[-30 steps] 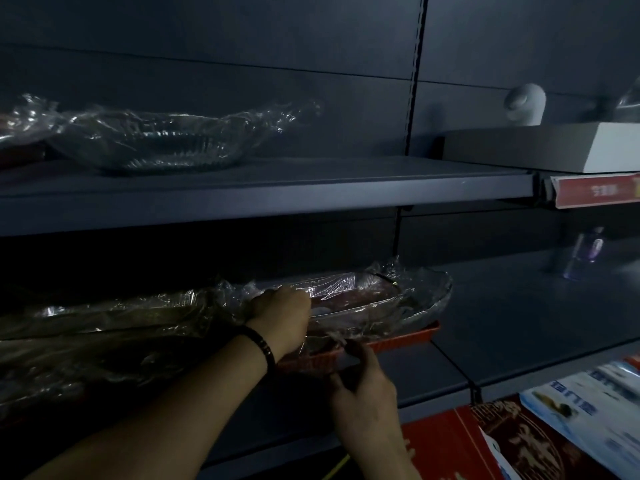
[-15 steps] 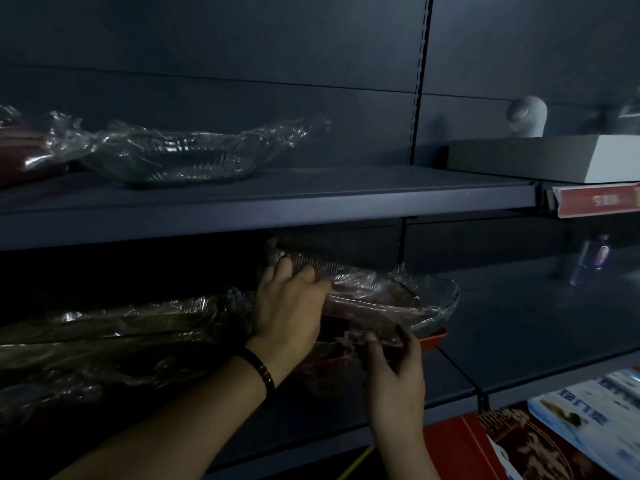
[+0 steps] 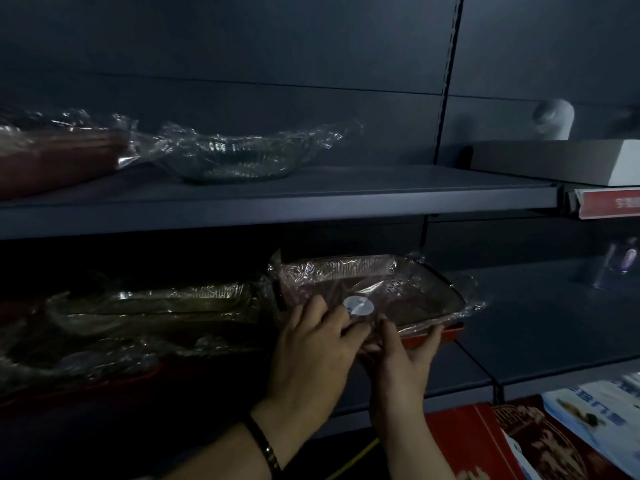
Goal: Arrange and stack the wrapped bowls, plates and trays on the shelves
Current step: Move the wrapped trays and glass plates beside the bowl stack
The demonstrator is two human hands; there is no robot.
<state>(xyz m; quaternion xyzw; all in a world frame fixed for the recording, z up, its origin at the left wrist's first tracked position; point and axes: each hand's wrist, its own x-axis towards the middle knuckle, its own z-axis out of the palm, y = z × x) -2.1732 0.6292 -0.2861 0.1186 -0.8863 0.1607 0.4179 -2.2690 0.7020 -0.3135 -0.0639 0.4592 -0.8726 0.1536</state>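
Fingers of left hand [image 3: 311, 358] curled over wrapped tray [image 3: 381, 289] front rim, right hand [image 3: 398, 368] pinching same rim, thumb on top, red tray [image 3: 446, 333] underneath

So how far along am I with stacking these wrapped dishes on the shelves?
Done: a wrapped glass bowl and a wrapped red item sit on the upper shelf, a wrapped stack on the lower one's left. In hand: left hand and right hand hold a wrapped tray over a red tray. Left: setting it down squarely.
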